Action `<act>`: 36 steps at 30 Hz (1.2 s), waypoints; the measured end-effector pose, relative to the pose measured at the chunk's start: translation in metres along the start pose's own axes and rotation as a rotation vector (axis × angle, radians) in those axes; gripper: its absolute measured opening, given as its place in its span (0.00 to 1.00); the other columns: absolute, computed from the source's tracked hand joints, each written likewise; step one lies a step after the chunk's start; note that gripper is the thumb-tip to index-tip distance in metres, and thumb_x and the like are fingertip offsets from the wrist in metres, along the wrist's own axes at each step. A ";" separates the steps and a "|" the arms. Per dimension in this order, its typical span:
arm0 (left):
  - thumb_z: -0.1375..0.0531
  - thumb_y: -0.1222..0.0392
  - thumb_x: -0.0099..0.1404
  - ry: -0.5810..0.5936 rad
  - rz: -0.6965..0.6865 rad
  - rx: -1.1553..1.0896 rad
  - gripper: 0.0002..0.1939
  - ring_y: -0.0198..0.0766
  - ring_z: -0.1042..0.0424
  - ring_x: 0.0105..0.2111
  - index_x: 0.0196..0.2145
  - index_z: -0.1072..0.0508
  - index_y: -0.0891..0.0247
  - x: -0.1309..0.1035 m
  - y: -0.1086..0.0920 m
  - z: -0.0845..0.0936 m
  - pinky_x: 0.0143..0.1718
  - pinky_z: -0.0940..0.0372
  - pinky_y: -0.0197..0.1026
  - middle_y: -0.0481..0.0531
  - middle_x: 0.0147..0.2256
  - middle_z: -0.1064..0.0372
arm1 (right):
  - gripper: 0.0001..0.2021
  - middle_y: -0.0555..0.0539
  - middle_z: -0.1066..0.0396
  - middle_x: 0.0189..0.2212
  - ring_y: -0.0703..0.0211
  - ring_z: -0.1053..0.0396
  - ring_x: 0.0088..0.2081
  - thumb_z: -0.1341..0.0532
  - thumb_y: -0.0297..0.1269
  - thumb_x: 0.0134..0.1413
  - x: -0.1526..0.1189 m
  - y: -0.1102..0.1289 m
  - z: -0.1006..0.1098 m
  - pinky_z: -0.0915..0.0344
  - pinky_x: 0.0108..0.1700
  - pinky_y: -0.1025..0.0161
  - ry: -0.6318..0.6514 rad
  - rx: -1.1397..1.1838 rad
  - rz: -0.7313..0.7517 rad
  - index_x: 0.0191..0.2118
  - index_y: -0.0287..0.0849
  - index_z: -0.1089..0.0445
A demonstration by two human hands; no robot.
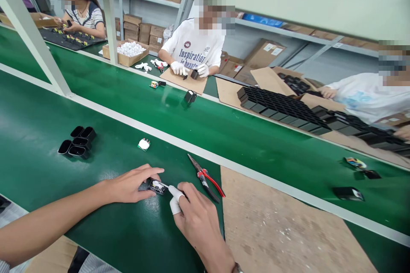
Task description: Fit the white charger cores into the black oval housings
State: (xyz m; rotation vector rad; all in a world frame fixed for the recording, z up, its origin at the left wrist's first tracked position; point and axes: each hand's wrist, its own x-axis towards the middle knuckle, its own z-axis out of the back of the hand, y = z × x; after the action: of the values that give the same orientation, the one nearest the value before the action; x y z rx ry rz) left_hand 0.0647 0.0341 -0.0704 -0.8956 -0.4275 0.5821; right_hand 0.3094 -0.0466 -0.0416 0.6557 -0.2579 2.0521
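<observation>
Left of the pliers (201, 173), the left hand (133, 185) clasps a black housing (156, 187), its open end lying between thumb and fingers. The right hand (198, 209), just beside the pliers, pinches a thin tool (164, 185) reaching that opening.

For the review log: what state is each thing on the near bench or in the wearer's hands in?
Held black housing: in the left hand, open end showing, parts inside.
Thin tool: in the right hand, tip at that opening.
Pliers: lying down, handles apart.
Five black housings: open, clustered.
Small circuit board: lying loose, white piece uppermost.
Brown board: flat, marked.
</observation>
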 end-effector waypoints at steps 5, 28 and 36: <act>0.36 0.64 0.71 -0.002 -0.023 -0.002 0.37 0.43 0.29 0.56 0.72 0.45 0.49 0.000 0.001 -0.001 0.58 0.31 0.46 0.52 0.54 0.26 | 0.13 0.44 0.32 0.36 0.57 0.38 0.31 0.47 0.18 0.56 0.000 0.004 -0.005 0.43 0.29 0.60 0.029 0.015 0.004 0.28 0.44 0.36; 0.38 0.65 0.75 -0.146 -0.372 0.231 0.16 0.44 0.25 0.52 0.58 0.28 0.59 -0.001 0.009 0.000 0.55 0.27 0.45 0.58 0.54 0.26 | 0.13 0.41 0.28 0.40 0.46 0.28 0.43 0.46 0.20 0.59 -0.022 -0.039 -0.027 0.30 0.41 0.54 0.127 -0.149 -0.238 0.43 0.39 0.27; 0.37 0.71 0.72 -0.205 -0.480 0.279 0.16 0.42 0.22 0.48 0.55 0.25 0.59 -0.001 0.003 0.001 0.47 0.24 0.42 0.60 0.53 0.27 | 0.14 0.37 0.28 0.47 0.44 0.30 0.46 0.46 0.26 0.68 -0.017 -0.033 -0.030 0.30 0.50 0.47 0.132 -0.138 -0.264 0.53 0.37 0.28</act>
State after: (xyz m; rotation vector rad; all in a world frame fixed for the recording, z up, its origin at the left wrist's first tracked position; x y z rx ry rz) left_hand 0.0624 0.0357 -0.0721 -0.4425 -0.7028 0.2798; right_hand 0.3339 -0.0278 -0.0781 0.4430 -0.2211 1.7974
